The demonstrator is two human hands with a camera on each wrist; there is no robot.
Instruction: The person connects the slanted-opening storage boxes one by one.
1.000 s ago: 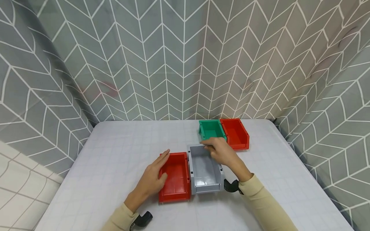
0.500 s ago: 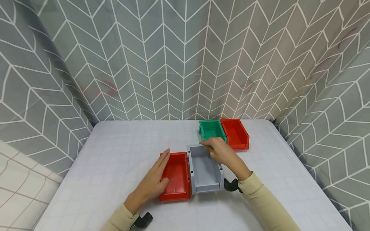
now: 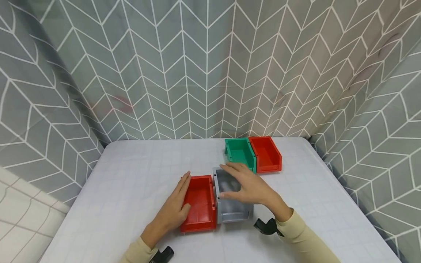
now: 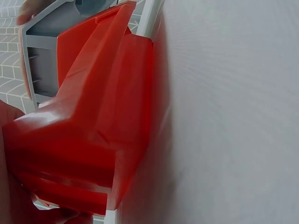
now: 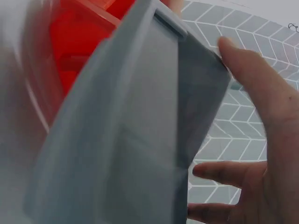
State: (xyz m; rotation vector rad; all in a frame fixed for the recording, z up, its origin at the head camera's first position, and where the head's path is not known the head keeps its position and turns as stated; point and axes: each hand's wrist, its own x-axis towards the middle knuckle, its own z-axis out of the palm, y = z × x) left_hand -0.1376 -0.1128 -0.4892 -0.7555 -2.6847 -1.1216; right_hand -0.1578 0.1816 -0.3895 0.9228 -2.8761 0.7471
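Observation:
A red open-fronted storage bin stands near the middle of the table, its long side against a grey bin of the same kind. My left hand lies along the red bin's left wall with straight fingers, the thumb at the rim. Over the grey bin is my right hand, fingers spread and thumb apart from them, holding nothing. In the right wrist view, its fingers stand off the grey bin's wall, with a gap in sight. Part of the grey bin is hidden under this hand.
Behind the right hand, a smaller green bin and another red bin stand side by side near the table's back edge. White cloth covers the table. A patterned grey curtain hangs behind it and at both sides.
My right hand has let go of the grey bin's edge, and its curled fingers have spread out above the bin. The left hand stays at the red bin's side. The bins look unmoved.

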